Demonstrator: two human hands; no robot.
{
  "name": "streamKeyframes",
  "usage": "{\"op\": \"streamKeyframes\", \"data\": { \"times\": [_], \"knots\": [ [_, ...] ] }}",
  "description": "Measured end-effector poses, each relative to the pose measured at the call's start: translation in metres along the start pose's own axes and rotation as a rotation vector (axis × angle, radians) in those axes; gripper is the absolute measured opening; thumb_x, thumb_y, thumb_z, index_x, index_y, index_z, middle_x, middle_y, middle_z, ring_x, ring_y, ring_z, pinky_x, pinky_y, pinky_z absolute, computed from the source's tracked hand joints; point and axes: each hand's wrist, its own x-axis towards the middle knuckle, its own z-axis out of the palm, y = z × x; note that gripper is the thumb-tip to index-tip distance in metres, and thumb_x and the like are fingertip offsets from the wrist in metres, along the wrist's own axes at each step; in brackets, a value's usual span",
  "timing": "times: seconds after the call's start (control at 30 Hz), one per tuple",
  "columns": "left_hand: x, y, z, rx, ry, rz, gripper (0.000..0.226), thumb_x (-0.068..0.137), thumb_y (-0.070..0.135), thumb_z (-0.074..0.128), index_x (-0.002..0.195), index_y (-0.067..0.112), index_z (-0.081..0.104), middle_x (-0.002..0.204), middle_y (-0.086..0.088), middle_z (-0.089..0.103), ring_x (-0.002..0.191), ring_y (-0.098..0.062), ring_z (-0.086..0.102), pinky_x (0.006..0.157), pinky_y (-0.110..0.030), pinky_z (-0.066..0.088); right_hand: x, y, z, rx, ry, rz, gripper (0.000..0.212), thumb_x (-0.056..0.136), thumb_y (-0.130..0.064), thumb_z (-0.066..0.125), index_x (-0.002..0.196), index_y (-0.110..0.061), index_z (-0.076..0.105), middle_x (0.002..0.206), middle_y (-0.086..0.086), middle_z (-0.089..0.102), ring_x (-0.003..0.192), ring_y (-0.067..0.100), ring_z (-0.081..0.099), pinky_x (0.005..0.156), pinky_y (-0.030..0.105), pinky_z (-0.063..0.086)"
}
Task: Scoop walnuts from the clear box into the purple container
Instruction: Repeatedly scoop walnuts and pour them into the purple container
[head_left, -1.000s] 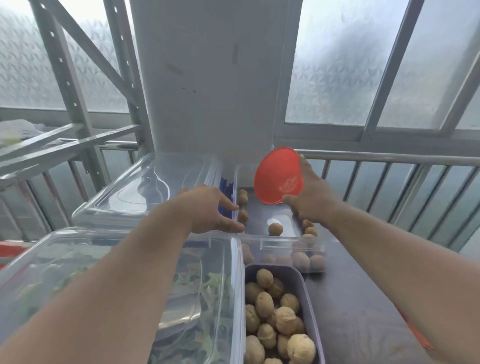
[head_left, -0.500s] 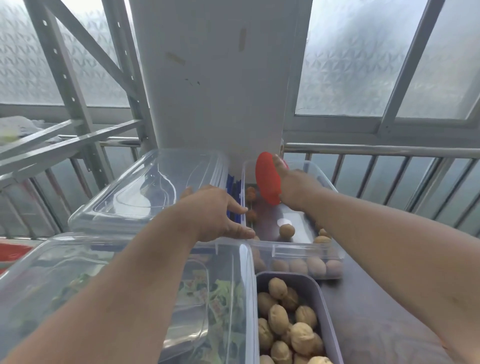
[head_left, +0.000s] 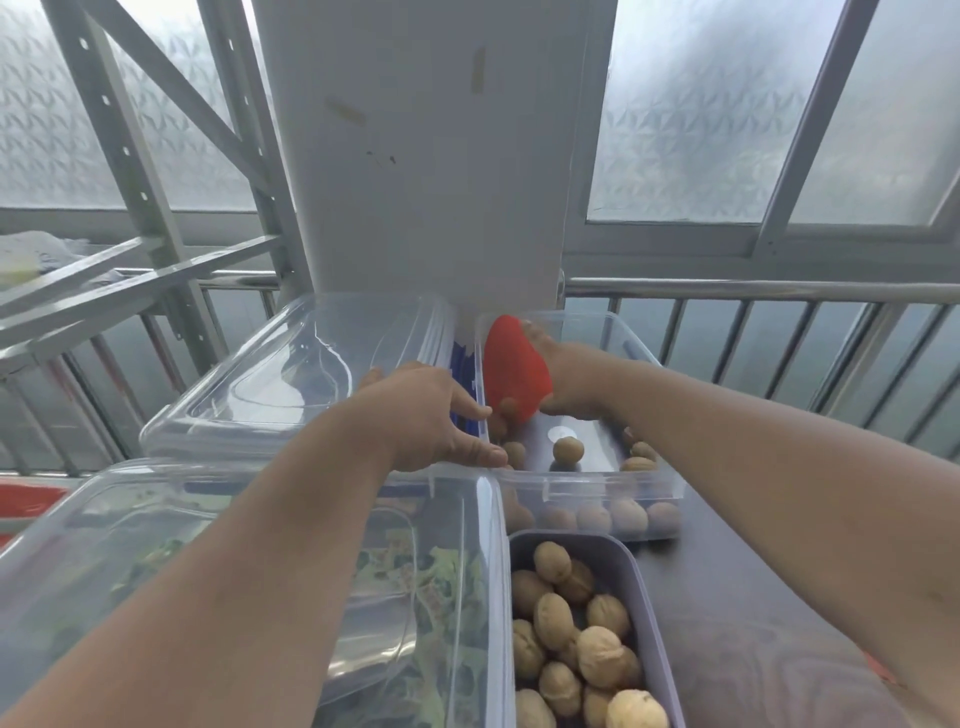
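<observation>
The clear box (head_left: 652, 480) holds several loose walnuts (head_left: 568, 449) on its dark floor and along its near wall. My right hand (head_left: 574, 379) grips a red scoop (head_left: 515, 371), which is tilted edge-down inside the box at its left side, touching walnuts there. My left hand (head_left: 434, 421) grips the box's near-left corner, thumb on the rim. The purple container (head_left: 636, 569) stands just in front of the box and holds several walnuts (head_left: 597, 649).
A large clear lidded box (head_left: 171, 545) with leafy greens lies at the near left. Another clear lid or box (head_left: 291, 384) sits behind it. A white pillar (head_left: 426, 156), metal railing (head_left: 753, 291) and shelf frame (head_left: 130, 171) stand behind. Dark tabletop (head_left: 727, 597) lies to the right.
My right hand has turned the red scoop edge-on and lowered it from above the clear box down into its left side among the walnuts. My left hand has stayed on the box's corner.
</observation>
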Motion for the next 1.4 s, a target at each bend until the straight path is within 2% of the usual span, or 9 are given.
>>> {"op": "streamKeyframes", "data": {
  "times": [0.13, 0.3, 0.53, 0.63, 0.73, 0.87, 1.1, 1.23, 1.4],
  "knots": [
    [-0.002, 0.001, -0.002, -0.042, -0.015, -0.008, 0.095, 0.051, 0.091, 0.057, 0.134, 0.045, 0.067, 0.134, 0.006, 0.063, 0.138, -0.021, 0.040, 0.118, -0.051, 0.022, -0.030, 0.022, -0.019, 0.003, -0.037, -0.072, 0.125, 0.080, -0.025, 0.077, 0.164, -0.045, -0.014, 0.111, 0.008, 0.072, 0.092, 0.027, 0.069, 0.088, 0.040, 0.058],
    [-0.002, 0.000, 0.000, -0.057, 0.018, -0.007, 0.081, 0.062, 0.085, 0.069, 0.132, 0.044, 0.068, 0.138, 0.007, 0.063, 0.137, -0.022, 0.045, 0.119, -0.051, 0.026, -0.080, 0.029, -0.041, 0.053, -0.139, -0.111, 0.117, 0.091, -0.022, 0.080, 0.162, -0.053, -0.009, 0.080, -0.006, 0.057, 0.072, 0.018, 0.060, 0.068, 0.032, 0.053],
    [0.004, -0.006, 0.006, -0.077, 0.019, -0.003, 0.087, 0.054, 0.092, 0.067, 0.128, 0.047, 0.070, 0.137, 0.007, 0.064, 0.130, -0.022, 0.053, 0.113, -0.050, 0.036, -0.108, 0.020, -0.068, 0.026, -0.346, -0.123, 0.117, 0.087, -0.037, 0.085, 0.160, -0.061, -0.004, 0.132, -0.009, 0.060, 0.097, 0.014, 0.072, 0.089, 0.037, 0.060],
    [0.005, -0.006, 0.007, -0.068, 0.022, -0.002, 0.088, 0.054, 0.092, 0.067, 0.128, 0.045, 0.071, 0.138, 0.006, 0.064, 0.130, -0.024, 0.053, 0.112, -0.049, 0.037, -0.113, 0.018, -0.078, 0.156, -0.459, -0.079, 0.110, 0.087, -0.031, 0.086, 0.156, -0.066, 0.008, 0.120, -0.002, 0.064, 0.087, 0.020, 0.071, 0.079, 0.038, 0.064],
    [0.006, -0.006, 0.008, -0.061, 0.026, -0.001, 0.088, 0.055, 0.092, 0.066, 0.129, 0.044, 0.070, 0.140, 0.006, 0.063, 0.130, -0.025, 0.054, 0.111, -0.048, 0.037, -0.109, 0.024, -0.077, 0.405, -0.516, -0.024, 0.106, 0.090, -0.014, 0.083, 0.157, -0.063, 0.017, 0.093, 0.006, 0.064, 0.063, 0.019, 0.053, 0.055, 0.033, 0.047],
    [0.006, -0.006, 0.008, -0.052, 0.029, 0.002, 0.089, 0.054, 0.094, 0.065, 0.129, 0.046, 0.070, 0.138, 0.006, 0.064, 0.130, -0.023, 0.054, 0.112, -0.050, 0.038, -0.110, 0.038, -0.065, 0.714, -0.575, 0.043, 0.102, 0.092, -0.004, 0.078, 0.155, -0.064, 0.025, 0.096, 0.017, 0.054, 0.061, 0.018, 0.043, 0.055, 0.032, 0.037],
    [0.003, -0.002, 0.006, -0.061, 0.017, -0.003, 0.095, 0.050, 0.095, 0.063, 0.130, 0.044, 0.070, 0.142, 0.005, 0.062, 0.132, -0.026, 0.053, 0.112, -0.052, 0.038, -0.123, 0.040, -0.057, 0.874, -0.481, 0.028, 0.089, 0.092, -0.007, 0.081, 0.149, -0.060, 0.039, 0.094, 0.015, 0.064, 0.063, 0.020, 0.042, 0.054, 0.032, 0.036],
    [0.000, 0.000, 0.006, -0.038, 0.023, -0.007, 0.089, 0.058, 0.091, 0.065, 0.131, 0.041, 0.070, 0.140, 0.003, 0.064, 0.129, -0.026, 0.055, 0.110, -0.053, 0.040, -0.134, 0.042, -0.061, 0.992, -0.418, 0.079, 0.093, 0.089, -0.010, 0.085, 0.150, -0.061, 0.037, 0.117, 0.033, 0.062, 0.071, 0.025, 0.044, 0.057, 0.032, 0.037],
    [0.002, -0.003, 0.006, -0.026, 0.022, -0.009, 0.086, 0.059, 0.092, 0.066, 0.131, 0.044, 0.070, 0.141, 0.004, 0.062, 0.129, -0.026, 0.054, 0.111, -0.052, 0.038, -0.151, 0.044, -0.067, 1.026, -0.238, 0.122, 0.100, 0.089, -0.008, 0.084, 0.158, -0.055, 0.028, 0.089, 0.015, 0.066, 0.055, 0.015, 0.049, 0.051, 0.032, 0.040]
  ]
}}
